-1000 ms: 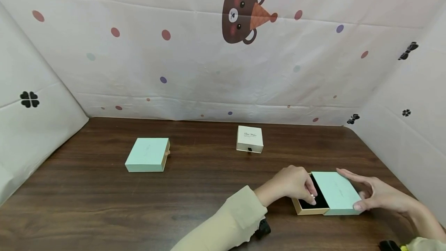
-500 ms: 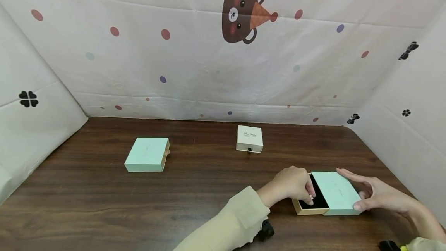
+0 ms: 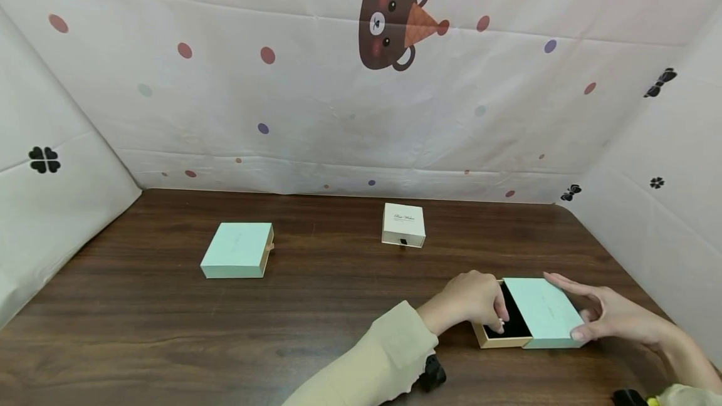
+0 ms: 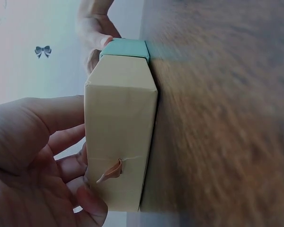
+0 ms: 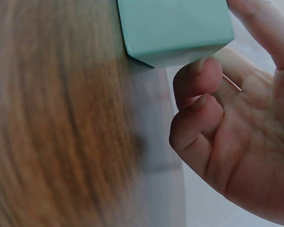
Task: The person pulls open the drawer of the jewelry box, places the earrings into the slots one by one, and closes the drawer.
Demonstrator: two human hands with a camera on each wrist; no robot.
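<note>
At the right of the table, in the head view, a mint-green drawer box has its cream drawer [image 3: 504, 343] pulled partway out to the left. Black lining [image 3: 516, 318] shows inside. My left hand [image 3: 470, 296] reaches into the drawer and pinches a small shiny white piece [image 3: 501, 323], too small to name. My right hand [image 3: 609, 315] grips the mint sleeve [image 3: 544, 309], thumb at the near right corner and a finger along the far edge. In the left wrist view, a ribbon pull tab [image 4: 111, 171] sticks out of the drawer's end; the pinched piece is hidden there.
A closed mint-green box [image 3: 237, 249] sits at the left of the brown table [image 3: 169, 337]. A small white box [image 3: 403, 224] with a black tab stands toward the back middle. White printed cloth [image 3: 316, 93] rises behind and on both sides.
My left hand has shifted very slightly left and lower over the drawer with the small shiny piece. The right hand and the boxes stay where they were.
</note>
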